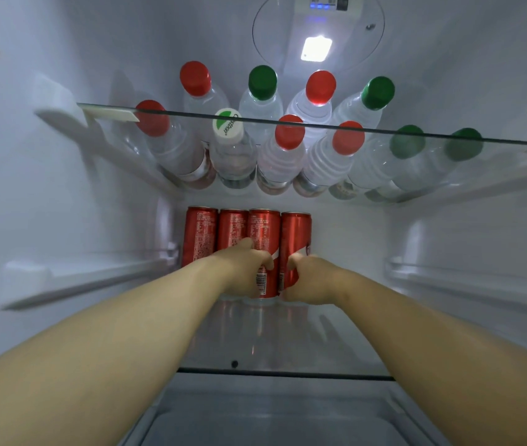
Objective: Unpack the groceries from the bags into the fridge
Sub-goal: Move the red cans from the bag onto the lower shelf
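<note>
Grips clamped, left hand (243,268) on left can (264,230), right hand (311,281) on right can (296,235) at three o'clock: slide both back upright.

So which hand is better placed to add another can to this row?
Probably the right hand: it grips the rightmost red can, next to the bare glass shelf; the left hand grips the third red can, hemmed in mid-row.

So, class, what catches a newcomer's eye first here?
The left hand and right hand each grip one of four red cans in a row at the back of the lower shelf. Above, water bottles with red and green caps crowd the glass shelf under a bright lamp.
</note>
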